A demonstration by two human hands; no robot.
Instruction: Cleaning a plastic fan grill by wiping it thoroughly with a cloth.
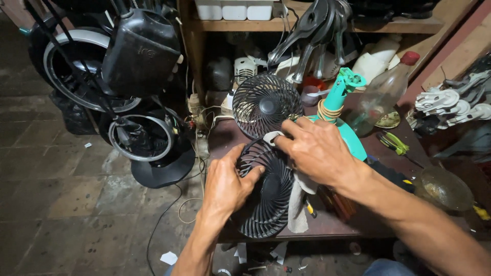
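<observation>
**Wiping down a black fan grille**

Nearest to me is the black fan grille, propped on edge at the front of the dark wooden surface, its lower rim hanging over the near lip. On the far left, well apart from my work, old fan bodies with white rings stand on the floor.

My left hand is closed on the grille's left rim, thumb hooked through the ribs, steadying it. Moving right, my right hand pinches a pale rag against the top edge of the grille; the rest of the cloth hangs down its right side. So I judge the step in hand is cleaning the ribs, 1 stretch at a time. The next move, as I see it, calls for a firm left grip while the rag is pushed along the curved slots without bending them.

The grille looks like thin black plastic, round, with swirling ribs around a solid hub; I cannot tell how dusty it is.

Behind it stands a 2nd round grille, upright. Right of that, a turquoise fan stand with rubber bands wound around its neck, then a clear bottle with a red cap, and a green-handled screwdriver lying flat.
</observation>
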